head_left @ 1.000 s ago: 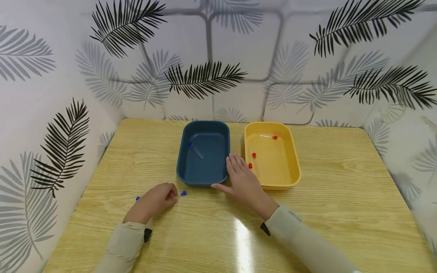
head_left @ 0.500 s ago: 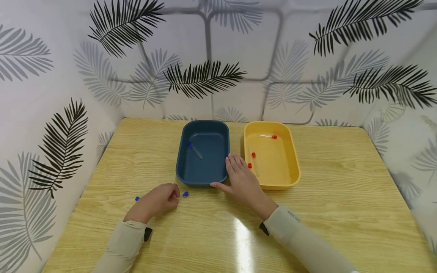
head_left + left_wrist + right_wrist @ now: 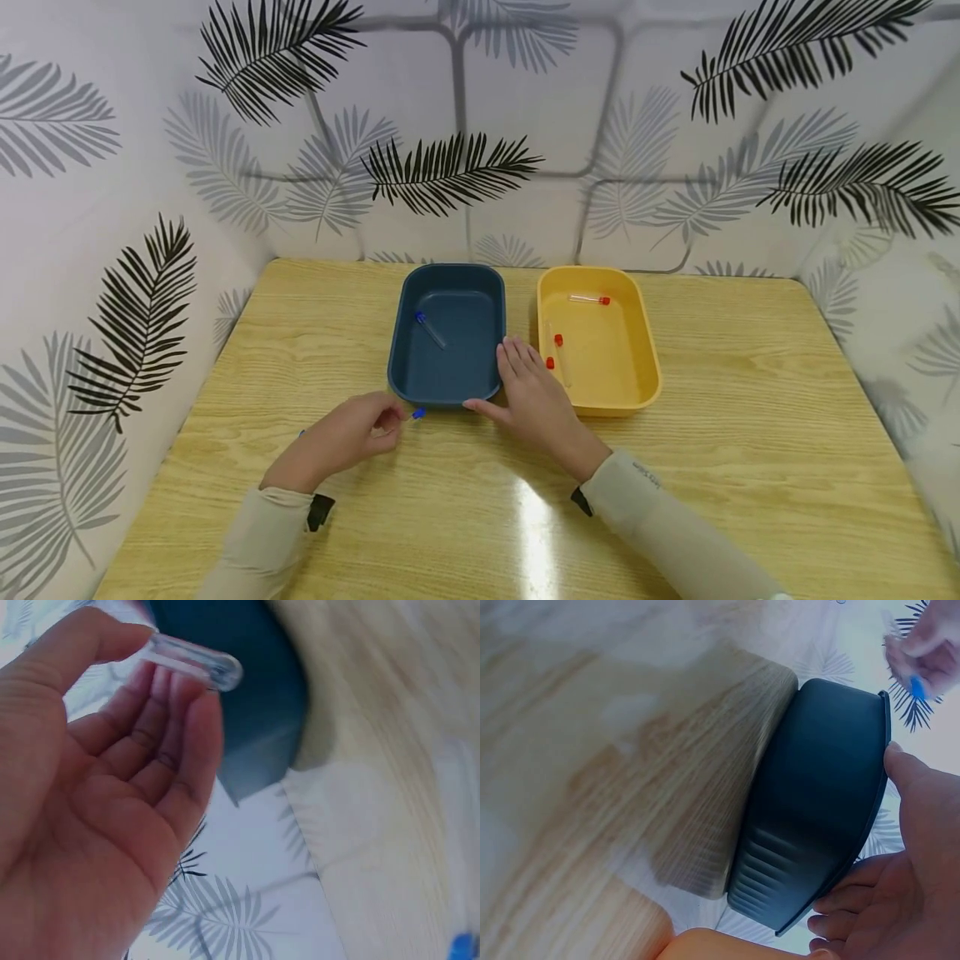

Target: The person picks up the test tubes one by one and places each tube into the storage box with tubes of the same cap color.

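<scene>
My left hand (image 3: 348, 437) pinches a clear test tube (image 3: 191, 661) between thumb and fingertips. Its blue cap (image 3: 418, 413) points toward the near left corner of the dark blue bin (image 3: 453, 379). Along that bin's right side lies my right hand (image 3: 536, 404), fingers extended against the rim and thumb touching the near edge. Inside the blue bin rests one blue-capped tube (image 3: 431, 331). Another tube lies on the table left of my left hand; its blue cap (image 3: 463, 946) shows in the left wrist view, while the hand mostly hides it in the head view.
Right of the blue bin stands a yellow bin (image 3: 611, 358) holding several red-capped tubes, one of them (image 3: 588, 299) near its back wall. Both bins sit toward the back of the wooden table (image 3: 750, 417). A leaf-patterned cloth (image 3: 525, 100) hangs behind and at both sides.
My left hand has lifted slightly from the table with the tube, whose blue cap has moved right and toward the blue bin. The right hand and both bins have stayed put.
</scene>
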Action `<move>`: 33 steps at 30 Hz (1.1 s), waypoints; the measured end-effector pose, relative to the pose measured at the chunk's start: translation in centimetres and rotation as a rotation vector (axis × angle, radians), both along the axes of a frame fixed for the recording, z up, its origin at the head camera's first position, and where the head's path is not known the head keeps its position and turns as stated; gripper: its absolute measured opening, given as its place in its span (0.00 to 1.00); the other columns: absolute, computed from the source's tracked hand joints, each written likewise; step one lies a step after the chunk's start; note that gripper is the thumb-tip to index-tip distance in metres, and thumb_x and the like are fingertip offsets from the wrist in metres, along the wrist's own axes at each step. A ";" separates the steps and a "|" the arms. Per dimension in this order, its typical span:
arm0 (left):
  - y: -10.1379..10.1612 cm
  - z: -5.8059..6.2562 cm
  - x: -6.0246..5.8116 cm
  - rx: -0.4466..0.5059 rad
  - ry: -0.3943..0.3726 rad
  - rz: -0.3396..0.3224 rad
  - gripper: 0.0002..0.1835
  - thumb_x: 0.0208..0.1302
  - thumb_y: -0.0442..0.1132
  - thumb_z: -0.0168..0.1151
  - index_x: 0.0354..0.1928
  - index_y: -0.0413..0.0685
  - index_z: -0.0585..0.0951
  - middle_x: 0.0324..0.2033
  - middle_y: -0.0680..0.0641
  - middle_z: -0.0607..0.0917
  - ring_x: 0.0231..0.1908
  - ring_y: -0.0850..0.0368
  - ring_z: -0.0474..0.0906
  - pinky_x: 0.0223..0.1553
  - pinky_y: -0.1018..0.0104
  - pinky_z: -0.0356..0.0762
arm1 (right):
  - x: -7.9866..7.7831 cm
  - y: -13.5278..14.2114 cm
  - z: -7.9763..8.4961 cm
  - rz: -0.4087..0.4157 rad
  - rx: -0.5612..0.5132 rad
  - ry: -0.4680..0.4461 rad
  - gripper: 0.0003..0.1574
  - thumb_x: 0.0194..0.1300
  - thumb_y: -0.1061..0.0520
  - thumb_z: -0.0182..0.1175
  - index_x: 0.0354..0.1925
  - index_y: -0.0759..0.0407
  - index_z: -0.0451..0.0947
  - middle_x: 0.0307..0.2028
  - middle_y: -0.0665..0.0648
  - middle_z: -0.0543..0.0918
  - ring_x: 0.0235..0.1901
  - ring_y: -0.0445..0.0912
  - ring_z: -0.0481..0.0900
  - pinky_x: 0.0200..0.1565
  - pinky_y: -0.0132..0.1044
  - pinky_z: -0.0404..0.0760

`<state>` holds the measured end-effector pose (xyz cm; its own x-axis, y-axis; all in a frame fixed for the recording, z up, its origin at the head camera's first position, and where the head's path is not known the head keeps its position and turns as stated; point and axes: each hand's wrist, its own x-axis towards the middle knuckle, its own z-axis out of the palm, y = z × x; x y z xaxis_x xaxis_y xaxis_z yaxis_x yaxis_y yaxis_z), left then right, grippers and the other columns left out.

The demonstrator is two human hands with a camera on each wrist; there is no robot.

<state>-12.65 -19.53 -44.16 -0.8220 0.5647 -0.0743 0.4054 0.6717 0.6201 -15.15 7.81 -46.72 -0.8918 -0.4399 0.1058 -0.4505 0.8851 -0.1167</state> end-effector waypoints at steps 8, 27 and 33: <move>1.3 2.3 -0.2 0.207 0.041 0.051 0.08 0.57 0.36 0.58 0.39 0.54 0.74 0.33 0.59 0.76 0.33 0.67 0.73 0.37 0.70 0.74 | 0.0 0.0 -0.1 -0.009 -0.029 -0.001 0.62 0.52 0.20 0.35 0.64 0.67 0.53 0.65 0.63 0.53 0.65 0.53 0.46 0.62 0.43 0.48; 4.3 4.4 -3.1 0.655 -0.037 0.265 0.14 0.61 0.38 0.55 0.46 0.39 0.74 0.42 0.43 0.78 0.42 0.52 0.75 0.40 0.71 0.74 | 0.0 0.1 -0.2 -0.001 -0.052 0.001 0.61 0.52 0.21 0.37 0.64 0.68 0.54 0.64 0.63 0.54 0.65 0.53 0.48 0.62 0.43 0.49; 5.6 4.1 -4.1 0.699 -0.054 0.290 0.14 0.61 0.35 0.55 0.47 0.35 0.74 0.43 0.37 0.77 0.43 0.44 0.75 0.40 0.71 0.75 | 0.0 0.1 -0.3 0.001 -0.051 0.009 0.61 0.52 0.21 0.37 0.63 0.68 0.54 0.64 0.63 0.55 0.65 0.53 0.48 0.62 0.43 0.48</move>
